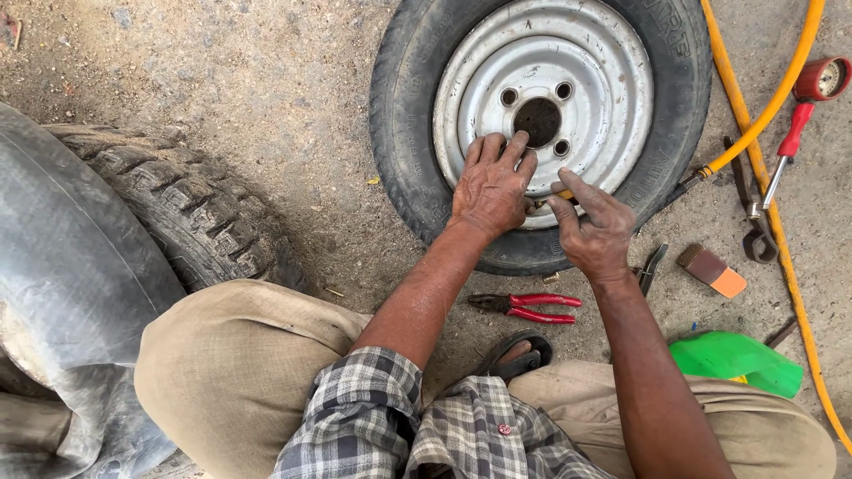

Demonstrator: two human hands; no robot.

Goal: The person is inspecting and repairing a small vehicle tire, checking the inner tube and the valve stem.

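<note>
The left hand (491, 188) is lying flat on the silver rim (568, 53) of the small wheel, fingers (493, 151) spread and pressing just below the hub hole. The right hand (593, 229) is working right beside it, thumb and forefinger pinching a short yellow-tipped tool (564, 194) at the lower edge of the rim, where the valve seems to be; the tip itself is hidden between the two hands. The wheel's black tyre (404, 133) is lying flat on the dirt ground (266, 89), straight ahead of the person's knees.

Red-handled pliers (531, 307) are lying near the sandal, and a yellow air hose (770, 106) with a red pressure gauge (824, 78) is trailing off to the right, next to a brown-and-orange block (712, 270) and a green plastic piece (735, 358).

The risk, as I judge it: that pinch is small and the tool is thin, so it could be slipping off sideways and dropping into the dirt. If the bracing hand is easing off, the wheel could be shifting under the push.
</note>
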